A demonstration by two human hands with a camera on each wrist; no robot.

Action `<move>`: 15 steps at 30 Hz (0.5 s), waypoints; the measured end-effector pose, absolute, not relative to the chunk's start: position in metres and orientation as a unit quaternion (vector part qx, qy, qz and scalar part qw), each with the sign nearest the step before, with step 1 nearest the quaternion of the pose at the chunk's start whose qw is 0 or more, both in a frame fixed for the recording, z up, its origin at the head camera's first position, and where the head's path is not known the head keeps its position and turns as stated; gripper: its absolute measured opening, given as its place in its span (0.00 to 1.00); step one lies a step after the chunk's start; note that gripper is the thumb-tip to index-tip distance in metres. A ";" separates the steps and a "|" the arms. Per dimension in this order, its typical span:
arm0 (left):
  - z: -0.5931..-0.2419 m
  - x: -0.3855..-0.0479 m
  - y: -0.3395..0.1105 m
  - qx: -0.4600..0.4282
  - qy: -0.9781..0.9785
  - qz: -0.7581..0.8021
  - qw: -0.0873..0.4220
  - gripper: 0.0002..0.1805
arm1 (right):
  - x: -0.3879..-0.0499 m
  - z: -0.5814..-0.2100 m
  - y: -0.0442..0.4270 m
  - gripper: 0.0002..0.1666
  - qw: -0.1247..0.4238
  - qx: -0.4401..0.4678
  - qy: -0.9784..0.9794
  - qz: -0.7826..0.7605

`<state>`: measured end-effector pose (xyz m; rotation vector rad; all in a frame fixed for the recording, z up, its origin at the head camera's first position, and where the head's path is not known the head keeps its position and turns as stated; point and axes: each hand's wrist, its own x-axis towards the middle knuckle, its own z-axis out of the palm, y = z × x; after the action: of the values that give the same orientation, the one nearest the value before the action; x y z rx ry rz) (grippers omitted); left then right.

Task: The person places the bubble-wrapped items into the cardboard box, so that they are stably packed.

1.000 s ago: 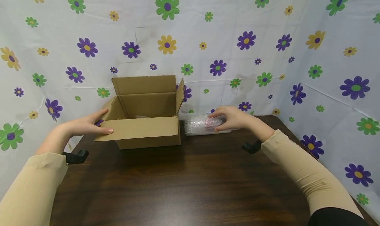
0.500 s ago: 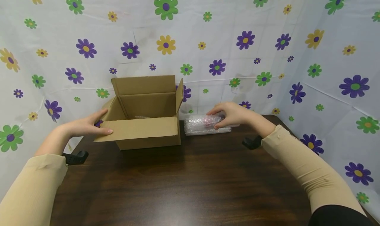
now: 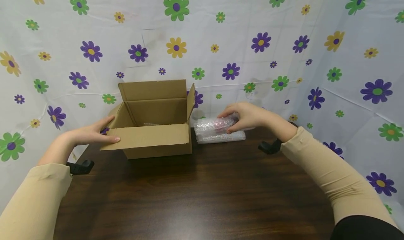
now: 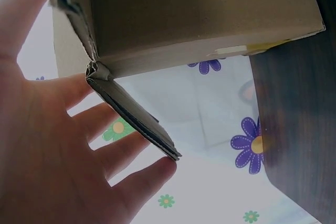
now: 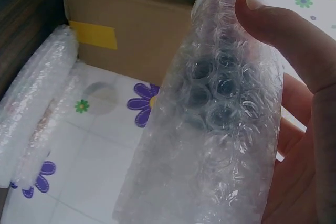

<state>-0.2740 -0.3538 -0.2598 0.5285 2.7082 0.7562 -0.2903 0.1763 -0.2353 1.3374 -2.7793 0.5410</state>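
Bubble-wrapped bundle (image 3: 214,125), gripped in right hand (image 3: 248,116)

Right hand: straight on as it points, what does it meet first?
Likely the box, on its right side, with the held bundle touching before the right hand itself; depth is unclear.

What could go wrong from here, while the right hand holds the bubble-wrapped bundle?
The bundle may slip, since the right hand grips only smooth-looking bubble wrap. It could catch on the raised side flap nearest it. If the left hand pulls the front flap it touches, the box might shift.
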 end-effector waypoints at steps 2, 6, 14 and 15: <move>-0.260 -0.275 -0.354 0.184 0.938 0.259 0.140 0.56 | -0.289 -0.231 0.175 0.31 0.002 0.429 -0.886 0.174; -0.260 -0.276 -0.355 0.184 0.938 0.257 0.140 0.56 | -0.289 -0.220 0.172 0.31 -0.001 0.432 -0.885 0.175; -0.259 -0.275 -0.354 0.183 0.939 0.256 0.140 0.56 | -0.285 -0.198 0.162 0.30 0.010 0.442 -0.880 0.173; -0.259 -0.275 -0.354 0.183 0.939 0.255 0.140 0.56 | -0.284 -0.195 0.161 0.30 0.008 0.441 -0.880 0.173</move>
<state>-0.2749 -0.3544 -0.2591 0.5280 2.7127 0.7372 -0.2842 0.1605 -0.1952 1.3801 -2.7520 0.5421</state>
